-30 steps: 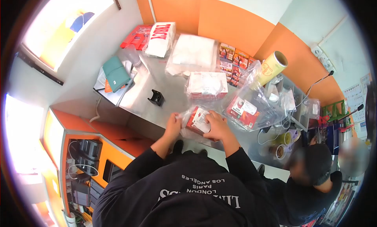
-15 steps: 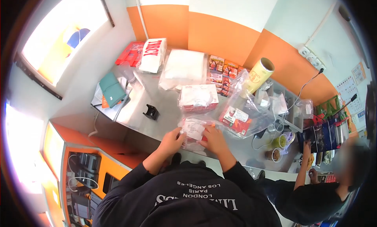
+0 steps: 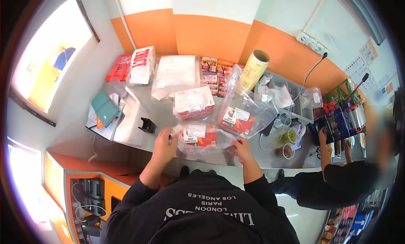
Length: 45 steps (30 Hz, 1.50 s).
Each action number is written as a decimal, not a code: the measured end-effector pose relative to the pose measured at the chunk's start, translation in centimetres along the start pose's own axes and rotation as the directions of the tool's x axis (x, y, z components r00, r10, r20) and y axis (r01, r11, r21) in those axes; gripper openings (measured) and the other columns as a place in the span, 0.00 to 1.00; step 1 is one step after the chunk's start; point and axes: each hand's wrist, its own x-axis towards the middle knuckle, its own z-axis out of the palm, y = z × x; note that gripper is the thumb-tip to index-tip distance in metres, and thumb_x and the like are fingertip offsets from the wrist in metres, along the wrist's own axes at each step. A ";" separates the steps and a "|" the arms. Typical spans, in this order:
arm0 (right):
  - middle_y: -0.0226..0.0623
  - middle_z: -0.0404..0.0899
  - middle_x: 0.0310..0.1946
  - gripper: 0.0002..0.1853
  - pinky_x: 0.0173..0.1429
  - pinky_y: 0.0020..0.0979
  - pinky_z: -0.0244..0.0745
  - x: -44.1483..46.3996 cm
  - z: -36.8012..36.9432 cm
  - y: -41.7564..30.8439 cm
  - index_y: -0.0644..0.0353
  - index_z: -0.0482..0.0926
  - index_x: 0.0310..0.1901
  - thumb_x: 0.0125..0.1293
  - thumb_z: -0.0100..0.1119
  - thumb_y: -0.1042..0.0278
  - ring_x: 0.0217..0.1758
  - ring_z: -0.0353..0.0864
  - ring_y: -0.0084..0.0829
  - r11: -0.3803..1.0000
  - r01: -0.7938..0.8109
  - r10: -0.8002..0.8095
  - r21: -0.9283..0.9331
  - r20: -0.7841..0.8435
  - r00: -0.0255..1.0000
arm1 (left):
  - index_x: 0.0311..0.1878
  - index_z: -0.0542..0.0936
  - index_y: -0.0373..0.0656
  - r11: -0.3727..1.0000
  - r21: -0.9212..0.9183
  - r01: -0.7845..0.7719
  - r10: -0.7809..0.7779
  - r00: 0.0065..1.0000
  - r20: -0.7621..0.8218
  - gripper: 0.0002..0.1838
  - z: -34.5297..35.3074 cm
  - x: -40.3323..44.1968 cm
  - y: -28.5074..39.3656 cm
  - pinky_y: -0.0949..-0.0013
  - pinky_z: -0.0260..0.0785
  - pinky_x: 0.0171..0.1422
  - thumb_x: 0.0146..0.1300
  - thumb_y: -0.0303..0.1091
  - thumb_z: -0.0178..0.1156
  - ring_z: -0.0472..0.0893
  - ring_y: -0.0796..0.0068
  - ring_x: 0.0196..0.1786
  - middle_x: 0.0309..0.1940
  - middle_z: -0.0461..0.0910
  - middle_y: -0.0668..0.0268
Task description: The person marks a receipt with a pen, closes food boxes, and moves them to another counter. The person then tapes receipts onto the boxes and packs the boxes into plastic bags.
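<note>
A red and white food box [image 3: 201,139] with a paper label on its top sits inside a clear plastic bag [image 3: 223,139] at the table's front edge. My left hand [image 3: 165,143] is closed on the left side of this bag. Its right side is pulled out to the right, pinched between the fingers of my right hand [image 3: 244,150]. Just behind stands a second bagged box [image 3: 195,101] with a white top. To the right, a third red box [image 3: 236,119] with a label lies in another clear bag.
A black holder [image 3: 147,125] is left of the boxes. Behind are a stack of white packs [image 3: 177,73], a yellow roll [image 3: 253,71] and a grey tray [image 3: 301,111]. Two lidded cups [image 3: 287,150] stand at the right, near a person [image 3: 337,180] beside a dark bag.
My hands have moved apart, stretching the bag sideways and uncovering the box top. The view has turned right. The person at the right has both hands near the dark bag.
</note>
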 end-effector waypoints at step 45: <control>0.39 0.87 0.37 0.13 0.48 0.42 0.82 24.7 -11.8 -22.7 0.57 0.85 0.44 0.59 0.68 0.61 0.41 0.88 0.45 -0.082 0.160 -0.747 -0.984 0.167 0.644 | 0.68 0.67 0.40 0.775 -0.608 0.172 -0.074 0.980 0.183 0.28 -2.6 1.7 7.9 0.79 0.64 0.41 0.62 0.19 0.48 0.69 0.83 0.34 0.48 0.79 0.60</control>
